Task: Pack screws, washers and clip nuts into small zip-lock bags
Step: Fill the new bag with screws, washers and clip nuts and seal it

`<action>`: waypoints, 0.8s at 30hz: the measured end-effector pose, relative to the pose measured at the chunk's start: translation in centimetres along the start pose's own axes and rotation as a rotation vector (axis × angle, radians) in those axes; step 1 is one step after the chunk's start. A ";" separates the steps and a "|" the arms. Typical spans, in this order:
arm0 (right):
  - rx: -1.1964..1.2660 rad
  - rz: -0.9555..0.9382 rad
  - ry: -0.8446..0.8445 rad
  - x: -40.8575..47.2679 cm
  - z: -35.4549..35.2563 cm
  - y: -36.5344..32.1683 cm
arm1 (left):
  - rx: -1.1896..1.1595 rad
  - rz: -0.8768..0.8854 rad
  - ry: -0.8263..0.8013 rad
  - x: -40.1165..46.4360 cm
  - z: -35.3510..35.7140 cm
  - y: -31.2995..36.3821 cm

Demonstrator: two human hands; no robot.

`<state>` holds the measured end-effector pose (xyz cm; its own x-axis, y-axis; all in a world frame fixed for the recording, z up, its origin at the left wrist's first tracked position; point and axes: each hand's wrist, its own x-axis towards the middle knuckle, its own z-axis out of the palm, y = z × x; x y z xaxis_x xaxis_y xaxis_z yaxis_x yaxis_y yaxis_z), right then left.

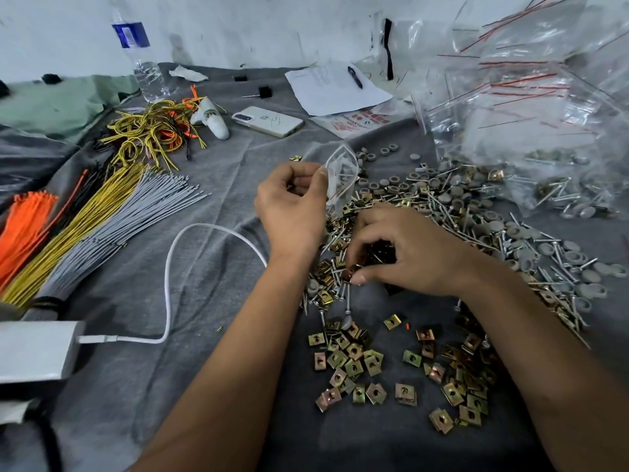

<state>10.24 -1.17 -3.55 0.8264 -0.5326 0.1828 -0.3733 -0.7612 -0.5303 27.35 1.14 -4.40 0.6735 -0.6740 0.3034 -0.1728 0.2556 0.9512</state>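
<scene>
Plainly, a small zip-lock bag [341, 175] was pinched by the left hand [292, 202]; right hand [398, 248] fingers were curled into mixed clip nuts [343, 361] mid-cloth; spilled or miscounted pieces were likely.

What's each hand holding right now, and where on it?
The left hand pinches the small clear zip-lock bag by its side edge near the open mouth. The right hand has its fingers curled over brass clip nuts in the pile; the exact grip is hidden.

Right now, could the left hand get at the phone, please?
Probably not straight away: the left hand is pinching a small bag. The cloth between it and the phone lies bare, so the path itself looks free.
</scene>
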 end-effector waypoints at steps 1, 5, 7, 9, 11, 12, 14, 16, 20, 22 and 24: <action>0.017 0.007 0.018 -0.1 -0.1 0.2 | 0.002 0.004 -0.008 0.0 0.0 0.0; 0.209 0.076 0.156 -0.3 -0.8 0.9 | 0.005 0.028 -0.050 -0.1 0.1 0.2; 0.293 0.061 0.298 -0.3 -0.9 1.0 | 0.009 0.057 -0.084 -0.3 0.1 0.2; 0.335 0.034 0.488 -0.2 -1.0 1.1 | 0.032 0.109 -0.157 -0.5 0.1 0.3; 0.364 0.045 0.634 -0.3 -1.2 1.3 | 0.077 0.169 -0.251 -0.9 0.3 0.3; 0.355 0.055 0.667 -0.3 -1.3 1.4 | 0.107 0.202 -0.284 -1.0 0.4 0.4; 0.307 0.060 0.674 -0.3 -1.3 1.5 | 0.151 0.260 -0.320 -1.3 0.6 0.3; 0.282 0.064 0.659 -0.4 -1.2 1.3 | 0.168 0.287 -0.334 -1.4 0.8 0.1; 0.253 0.084 0.653 -0.4 -1.2 1.1 | 0.158 0.281 -0.336 -1.4 0.8 -0.1; 0.221 0.079 0.656 -0.4 -1.2 1.1 | 0.156 0.276 -0.334 -1.3 0.8 -0.2; 0.192 0.071 0.658 -0.4 -1.1 1.0 | 0.151 0.276 -0.337 -1.2 0.8 -0.2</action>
<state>9.07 -2.09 -3.27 0.3525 -0.7386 0.5746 -0.2851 -0.6696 -0.6858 26.03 1.37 -4.92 0.3205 -0.7894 0.5236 -0.4324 0.3699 0.8223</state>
